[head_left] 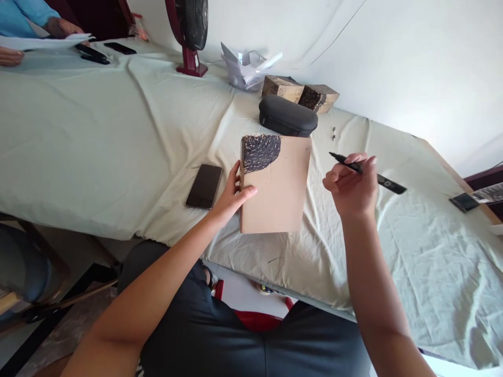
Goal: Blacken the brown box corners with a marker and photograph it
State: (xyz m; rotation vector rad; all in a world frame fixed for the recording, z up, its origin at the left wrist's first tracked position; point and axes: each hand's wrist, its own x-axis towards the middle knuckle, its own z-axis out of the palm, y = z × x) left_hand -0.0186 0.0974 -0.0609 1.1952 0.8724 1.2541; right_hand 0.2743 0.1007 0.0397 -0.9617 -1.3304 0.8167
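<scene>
A brown cardboard box (277, 196) lies on the cloth-covered table in front of me, its upper left corner filled with black scribbled loops (261, 153). My left hand (236, 191) grips the box's left edge, thumb on the top face and fingers down the side. To the right of the box, apart from it, my right hand (351, 180) is closed around a black marker (389, 183). The marker's dark tip is uncovered and points left toward the box. A dark smartphone (204, 186) rests just left of my left hand.
Behind the box sit a black zip case (288, 115), cardboard boxes (283, 88) with black scribbles, and a clear bin (238, 76) of papers. A dark red fan (192, 60) stands by the wall. At far left, another person's hand (63, 26) is beside papers.
</scene>
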